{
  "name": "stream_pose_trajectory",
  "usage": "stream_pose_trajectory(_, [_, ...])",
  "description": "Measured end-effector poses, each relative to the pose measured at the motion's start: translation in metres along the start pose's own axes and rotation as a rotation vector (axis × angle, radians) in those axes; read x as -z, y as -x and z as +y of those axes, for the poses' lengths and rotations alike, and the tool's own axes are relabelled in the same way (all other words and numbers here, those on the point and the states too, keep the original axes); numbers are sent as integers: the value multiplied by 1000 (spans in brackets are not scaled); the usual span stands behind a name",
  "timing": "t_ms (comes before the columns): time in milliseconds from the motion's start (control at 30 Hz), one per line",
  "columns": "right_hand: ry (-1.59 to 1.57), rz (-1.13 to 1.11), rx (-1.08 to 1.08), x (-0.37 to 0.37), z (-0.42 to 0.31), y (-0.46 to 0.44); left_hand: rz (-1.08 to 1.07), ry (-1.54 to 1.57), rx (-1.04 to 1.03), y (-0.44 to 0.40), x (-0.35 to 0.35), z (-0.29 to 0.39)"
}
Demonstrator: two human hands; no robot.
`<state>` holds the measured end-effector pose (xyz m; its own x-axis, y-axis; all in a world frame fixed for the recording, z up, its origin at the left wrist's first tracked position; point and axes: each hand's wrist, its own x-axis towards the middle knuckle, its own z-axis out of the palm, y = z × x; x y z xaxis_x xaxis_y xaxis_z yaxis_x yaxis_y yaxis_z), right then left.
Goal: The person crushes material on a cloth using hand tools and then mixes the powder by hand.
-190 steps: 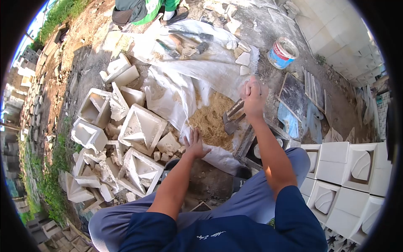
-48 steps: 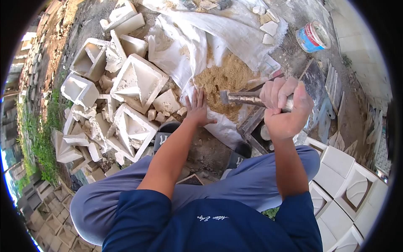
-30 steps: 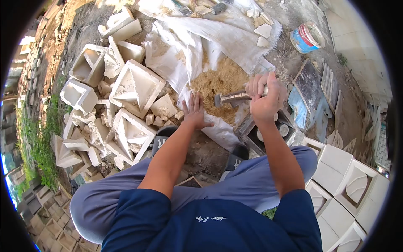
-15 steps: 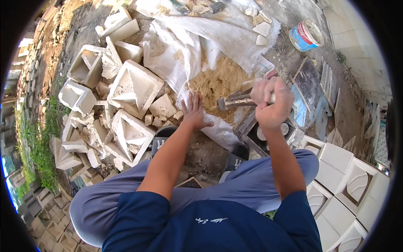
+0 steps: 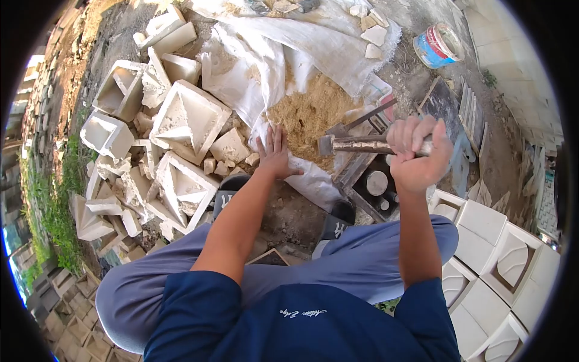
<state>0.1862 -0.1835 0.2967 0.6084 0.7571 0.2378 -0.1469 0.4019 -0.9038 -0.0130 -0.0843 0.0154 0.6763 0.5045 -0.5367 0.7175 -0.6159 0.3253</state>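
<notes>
My right hand is closed round the handle of a hammer, whose metal head hangs over a mound of brown sand-like material. Beneath the mound lies a crumpled white sheet. My left hand rests flat on the sheet's near edge, fingers spread, beside the mound, holding nothing. Just below the hammer handle, a dark wooden frame surrounds round pale pieces. Another dark tool-like bar lies behind the hammer head.
Hollow white blocks and broken chunks are heaped on the left. A blue, red and white bucket stands at the upper right, above leaning dark boards. White molded blocks fill the lower right, near my right knee.
The hammer and my right hand rise and fall between frames; now the hand is farther right than half a second ago. My left hand stays on the sheet. The view has shifted slightly.
</notes>
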Motion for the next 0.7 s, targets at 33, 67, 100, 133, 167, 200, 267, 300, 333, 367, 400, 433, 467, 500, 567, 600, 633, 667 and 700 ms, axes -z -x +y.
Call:
stream_pose_trajectory(33, [-111, -11, 38, 0, -5, 1, 17, -10, -12, -3, 0, 0])
stream_pose_trajectory(67, [-110, -11, 38, 0, 2, 3, 17, -9, -12, -3, 0, 1])
stream_pose_trajectory(100, [-59, -13, 81, 1, 18, 9, 9, -19, -4, -2, 1, 1])
stream_pose_trajectory(133, [-8, -15, 128, 4, 34, 16, 4, -33, 2, -3, 3, 2])
stream_pose_trajectory(167, [7, -34, 102, 10, 49, 23, 9, -41, -9, -1, 4, 4])
stream_pose_trajectory(200, [10, -29, 118, 6, 45, 19, -4, -35, -3, 2, 6, 5])
stream_pose_trajectory(267, [42, 23, 9, -3, 39, 7, -6, -30, 10, -3, 10, 5])
stream_pose_trajectory(300, [50, 31, 30, -1, 36, 6, 0, -29, 5, -2, 9, 5])
stream_pose_trajectory(333, [45, 33, 20, -2, 29, 5, 3, -23, 3, 0, 7, 4])
stream_pose_trajectory(367, [16, 11, 8, -3, 18, 5, 3, -42, 10, -1, 5, 4])
stream_pose_trajectory(400, [-11, -15, -3, -4, 8, 5, -6, -30, 20, -1, 0, 3])
stream_pose_trajectory(433, [-32, -14, -28, -5, 1, 5, 12, -30, 10, -3, -1, 2])
stream_pose_trajectory(467, [-32, -12, -30, -3, 10, 9, 30, -37, -5, -4, -2, 1])
stream_pose_trajectory(500, [25, -24, 17, 0, 29, 16, 27, -41, -8, -2, 0, 1])
stream_pose_trajectory(567, [108, -45, 70, -2, 49, 24, -16, -42, 15, 0, 9, 6])
stream_pose_trajectory(600, [110, -45, 84, -5, 46, 21, -5, -47, 9, -1, 10, 7])
stream_pose_trajectory(633, [127, -54, 39, -7, 43, 16, 1, -54, 9, -1, 9, 7])
stream_pose_trajectory(667, [142, -57, -15, -10, 41, 14, -2, -61, 11, 0, 7, 5])
stream_pose_trajectory(700, [140, -56, -14, -13, 34, 11, -2, -63, 12, -2, 8, 4])
